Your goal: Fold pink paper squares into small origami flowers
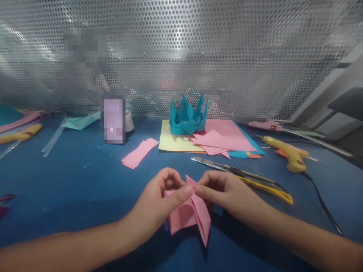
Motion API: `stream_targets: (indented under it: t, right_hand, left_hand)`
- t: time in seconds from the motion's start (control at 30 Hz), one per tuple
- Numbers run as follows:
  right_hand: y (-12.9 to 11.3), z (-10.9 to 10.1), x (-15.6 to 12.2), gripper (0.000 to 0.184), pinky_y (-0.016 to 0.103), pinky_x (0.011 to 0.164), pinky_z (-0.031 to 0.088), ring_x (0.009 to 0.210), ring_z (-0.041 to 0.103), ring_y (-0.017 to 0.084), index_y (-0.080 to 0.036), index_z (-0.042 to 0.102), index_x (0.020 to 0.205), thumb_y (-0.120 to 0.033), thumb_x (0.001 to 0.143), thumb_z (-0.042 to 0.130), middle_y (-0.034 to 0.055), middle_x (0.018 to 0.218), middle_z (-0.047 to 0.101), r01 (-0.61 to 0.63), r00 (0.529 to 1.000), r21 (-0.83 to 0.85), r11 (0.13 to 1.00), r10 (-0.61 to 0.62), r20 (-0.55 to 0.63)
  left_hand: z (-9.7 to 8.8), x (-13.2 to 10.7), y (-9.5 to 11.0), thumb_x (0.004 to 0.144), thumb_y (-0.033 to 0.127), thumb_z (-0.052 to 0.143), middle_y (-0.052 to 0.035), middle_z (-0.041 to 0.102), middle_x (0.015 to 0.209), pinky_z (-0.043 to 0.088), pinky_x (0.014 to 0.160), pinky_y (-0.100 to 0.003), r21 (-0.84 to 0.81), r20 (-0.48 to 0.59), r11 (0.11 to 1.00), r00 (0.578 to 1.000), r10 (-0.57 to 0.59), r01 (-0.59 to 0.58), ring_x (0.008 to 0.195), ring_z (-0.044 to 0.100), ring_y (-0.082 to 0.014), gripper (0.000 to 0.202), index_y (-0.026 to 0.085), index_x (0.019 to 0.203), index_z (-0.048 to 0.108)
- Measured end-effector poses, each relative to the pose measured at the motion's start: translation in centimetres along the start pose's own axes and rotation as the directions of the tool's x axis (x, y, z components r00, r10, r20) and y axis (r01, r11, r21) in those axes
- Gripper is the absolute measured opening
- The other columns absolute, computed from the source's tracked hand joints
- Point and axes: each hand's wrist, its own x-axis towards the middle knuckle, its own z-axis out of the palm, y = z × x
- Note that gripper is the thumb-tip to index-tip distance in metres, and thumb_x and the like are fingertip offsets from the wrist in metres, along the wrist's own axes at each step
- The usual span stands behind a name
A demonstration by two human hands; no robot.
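A folded piece of pink paper (184,213) is held just above the blue table, with a pointed flap hanging at its lower right and a small tip rising between my thumbs. My left hand (167,196) pinches its upper left part, thumb on the front face and fingers curled behind. Close beside it, my right hand (219,189) pinches the paper near the upper tip between thumb and curled fingers. Part of the paper's back is hidden by both hands. Beyond my right hand lies a yellow box cutter (255,179) with its blade out, pointing left.
A blue paper crown (188,119) stands on stacked coloured sheets (167,139). Pink strips (140,153) lie left of these. A phone (114,120) leans upright against a white object. At right is a yellow glue gun (290,153) with its cord. A perforated metal screen (221,49) closes the back.
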Motion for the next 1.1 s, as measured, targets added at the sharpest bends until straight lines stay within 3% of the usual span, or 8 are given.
stream_targets:
  t: [0.13,0.33,0.47,0.67,0.97,1.1]
  right_hand:
    - [0.01,0.31,-0.19,0.024,0.02,0.05,0.039,0.051,0.051,0.007,-0.016,0.055,0.067,-0.033,0.072,0.071,-0.0051,0.057,0.055,0.006,1.0,-0.019,1.0,-0.006,0.011]
    - [-0.12,0.93,-0.35,0.026,0.019,0.046,0.034,0.051,0.046,0.006,-0.016,0.051,0.067,-0.035,0.073,0.068,-0.0052,0.056,0.052,0.041,0.999,-0.087,0.995,-0.039,0.02]
    - [0.01,0.83,-0.22,0.026,0.019,0.05,0.037,0.055,0.047,0.007,-0.017,0.05,0.071,-0.034,0.071,0.07,-0.0045,0.062,0.053,0.042,0.999,-0.06,0.997,-0.041,0.029]
    - [-0.03,0.75,-0.32,0.029,0.019,0.05,0.037,0.056,0.049,0.008,-0.017,0.051,0.067,-0.036,0.07,0.072,-0.0034,0.062,0.056,0.004,1.0,-0.08,0.997,-0.002,0.023]
    - [0.11,0.62,-0.12,0.029,0.019,0.049,0.034,0.052,0.045,0.006,-0.017,0.051,0.064,-0.038,0.071,0.07,-0.0057,0.058,0.051,0.029,1.0,-0.098,0.995,-0.029,0.001]
    - [0.03,0.62,-0.03,0.03,0.02,0.048,0.033,0.052,0.044,0.007,-0.018,0.05,0.064,-0.04,0.073,0.067,-0.0056,0.058,0.05,0.046,0.999,-0.124,0.991,-0.048,-0.011]
  left_hand:
    - [0.03,0.27,0.48,0.076,0.041,0.065,0.0017,0.059,0.073,0.042,0.059,-0.019,-0.043,0.047,0.993,0.993,-0.111,0.113,0.063,0.054,-0.0082,0.03,0.016,0.086,0.054]
    - [0.03,0.33,0.17,0.078,0.035,0.065,0.0062,0.051,0.056,0.034,0.045,-0.016,0.099,0.011,0.991,0.995,-0.095,0.093,0.047,0.044,-0.0051,0.023,0.015,0.073,0.055]
    - [-0.23,0.28,-0.23,0.077,0.033,0.066,0.0055,0.054,0.059,0.036,0.051,-0.016,0.012,-0.032,0.999,0.999,-0.04,0.04,0.053,0.046,-0.0045,0.023,0.014,0.07,0.054]
    - [-0.57,0.29,-0.33,0.075,0.033,0.069,0.0032,0.058,0.063,0.038,0.055,-0.018,-0.141,-0.024,0.987,0.996,-0.084,0.08,0.057,0.049,-0.0063,0.023,0.014,0.07,0.056]
    - [-0.5,0.32,-0.36,0.075,0.03,0.07,0.0011,0.064,0.068,0.042,0.059,-0.018,-0.091,-0.099,0.993,0.992,-0.078,0.069,0.061,0.055,-0.007,0.017,0.014,0.078,0.064]
    - [-0.47,0.32,-0.19,0.073,0.03,0.071,-0.0022,0.069,0.076,0.044,0.062,-0.019,-0.085,-0.082,0.993,0.993,-0.085,0.078,0.066,0.059,-0.0089,0.019,0.014,0.082,0.067]
